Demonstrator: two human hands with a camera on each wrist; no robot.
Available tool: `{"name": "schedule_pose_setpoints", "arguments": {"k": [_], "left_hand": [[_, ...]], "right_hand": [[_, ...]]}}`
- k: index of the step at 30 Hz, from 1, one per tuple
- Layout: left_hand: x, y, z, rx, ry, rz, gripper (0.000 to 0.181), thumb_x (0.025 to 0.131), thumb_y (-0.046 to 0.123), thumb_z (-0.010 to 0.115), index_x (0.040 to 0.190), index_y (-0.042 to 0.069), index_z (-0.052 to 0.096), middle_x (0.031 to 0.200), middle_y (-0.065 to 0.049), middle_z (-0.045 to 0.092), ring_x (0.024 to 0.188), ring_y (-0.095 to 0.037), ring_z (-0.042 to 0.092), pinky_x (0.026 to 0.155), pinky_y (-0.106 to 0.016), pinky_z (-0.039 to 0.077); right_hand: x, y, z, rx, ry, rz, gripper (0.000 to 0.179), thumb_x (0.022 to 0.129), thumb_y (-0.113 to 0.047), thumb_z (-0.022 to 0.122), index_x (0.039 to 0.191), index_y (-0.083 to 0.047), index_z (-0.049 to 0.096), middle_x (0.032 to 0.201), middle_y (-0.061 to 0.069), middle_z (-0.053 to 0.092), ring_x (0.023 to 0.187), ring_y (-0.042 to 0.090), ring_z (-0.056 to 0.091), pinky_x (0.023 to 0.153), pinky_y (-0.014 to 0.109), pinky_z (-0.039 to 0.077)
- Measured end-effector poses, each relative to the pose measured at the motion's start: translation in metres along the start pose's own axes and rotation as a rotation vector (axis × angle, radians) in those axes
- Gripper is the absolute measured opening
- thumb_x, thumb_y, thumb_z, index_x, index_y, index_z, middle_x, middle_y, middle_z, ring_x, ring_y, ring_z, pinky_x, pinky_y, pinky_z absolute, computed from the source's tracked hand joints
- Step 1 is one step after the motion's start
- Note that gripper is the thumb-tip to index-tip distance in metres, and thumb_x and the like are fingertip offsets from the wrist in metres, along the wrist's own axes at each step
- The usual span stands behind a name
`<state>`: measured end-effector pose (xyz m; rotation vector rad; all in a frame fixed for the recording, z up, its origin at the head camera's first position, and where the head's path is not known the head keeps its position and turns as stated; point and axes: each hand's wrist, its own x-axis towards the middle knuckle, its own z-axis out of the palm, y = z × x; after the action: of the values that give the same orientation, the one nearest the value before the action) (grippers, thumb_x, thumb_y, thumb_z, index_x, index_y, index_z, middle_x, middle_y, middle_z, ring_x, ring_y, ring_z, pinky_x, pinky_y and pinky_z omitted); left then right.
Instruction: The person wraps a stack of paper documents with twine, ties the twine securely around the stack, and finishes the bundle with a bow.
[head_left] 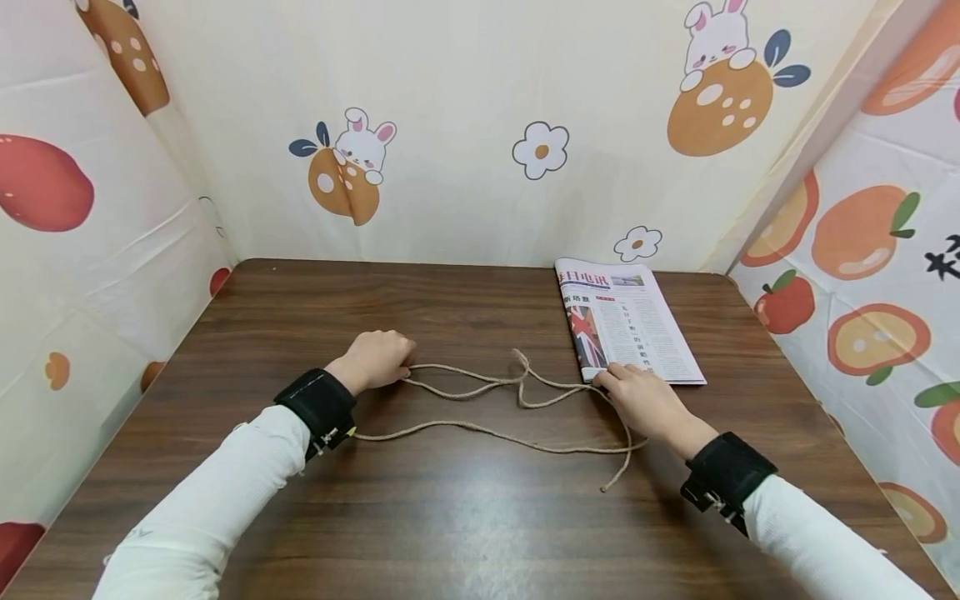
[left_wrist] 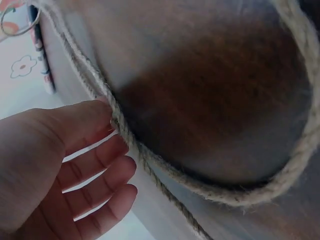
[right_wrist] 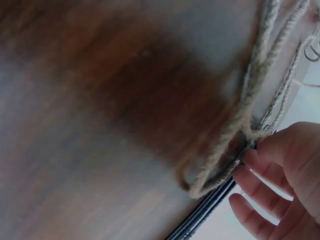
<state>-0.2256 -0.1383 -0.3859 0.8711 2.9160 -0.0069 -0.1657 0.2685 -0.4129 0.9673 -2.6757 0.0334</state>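
Observation:
A thin beige twine rope (head_left: 450, 423) lies across the brown table between my hands, with a loose knot or crossing of loops near its middle. At the left, my left hand (head_left: 373, 360) pinches the rope between thumb and forefinger, and its other fingers are loosely bent in the left wrist view. On the far side my right hand (head_left: 643, 404) pinches the rope (right_wrist: 260, 70) with thumb and forefinger, just by the near edge of a folded newspaper (head_left: 637, 325). One loose rope end lies on the table below the right hand.
The wooden table (head_left: 465, 525) backs onto a pale curtain (head_left: 450, 67) printed with rabbits and flowers. Fruit-printed cloth (head_left: 877, 275) hangs along the right side, and more printed cloth hangs at the left. Black bands (head_left: 318, 410) circle both wrists.

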Motion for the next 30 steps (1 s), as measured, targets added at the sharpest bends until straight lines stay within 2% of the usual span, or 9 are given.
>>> {"name": "schedule_pose_setpoints", "arguments": {"k": [8,12,16,21,30], "left_hand": [[-0.007,-0.006,0.002,0.005,0.009,-0.045,0.016,0.081,0.016,0.065,0.070,0.014,0.055,0.067,0.000,0.055,0.059,-0.019,0.054,0.051,-0.036,0.043],[-0.017,-0.018,-0.002,-0.026,0.034,-0.061,0.015,0.082,0.013,0.062,0.070,0.014,0.054,0.065,0.000,0.052,0.056,-0.017,0.050,0.048,-0.034,0.039],[-0.030,-0.032,-0.006,-0.051,0.049,-0.083,0.015,0.083,0.012,0.062,0.070,0.014,0.053,0.064,0.001,0.050,0.054,-0.015,0.047,0.047,-0.031,0.036],[-0.046,-0.046,-0.010,-0.076,0.057,-0.109,0.011,0.084,0.011,0.061,0.074,0.012,0.055,0.065,0.000,0.052,0.054,-0.014,0.047,0.048,-0.030,0.036],[-0.071,-0.071,-0.006,-0.111,0.038,-0.192,0.010,0.084,0.012,0.061,0.076,0.011,0.056,0.064,0.000,0.053,0.054,-0.014,0.047,0.049,-0.030,0.036]], "right_hand": [[-0.009,0.005,0.001,-0.019,-0.009,0.086,0.018,0.075,0.002,0.065,0.089,-0.004,0.055,0.081,0.010,0.054,0.069,0.029,0.057,0.061,0.041,0.046],[-0.015,0.010,-0.001,-0.004,-0.028,0.136,0.018,0.076,0.001,0.066,0.089,-0.002,0.054,0.080,0.010,0.052,0.069,0.029,0.056,0.059,0.041,0.046],[-0.019,0.015,-0.001,-0.007,-0.030,0.176,0.017,0.076,0.001,0.067,0.084,-0.001,0.052,0.075,0.010,0.049,0.061,0.027,0.053,0.054,0.040,0.044],[-0.024,0.019,-0.001,-0.026,-0.037,0.229,0.013,0.080,0.000,0.061,0.076,-0.003,0.049,0.069,0.009,0.047,0.052,0.023,0.048,0.047,0.037,0.040],[-0.037,0.027,-0.002,-0.033,-0.066,0.315,0.013,0.080,0.002,0.057,0.077,-0.002,0.045,0.066,0.010,0.046,0.050,0.027,0.049,0.042,0.038,0.037]]}}
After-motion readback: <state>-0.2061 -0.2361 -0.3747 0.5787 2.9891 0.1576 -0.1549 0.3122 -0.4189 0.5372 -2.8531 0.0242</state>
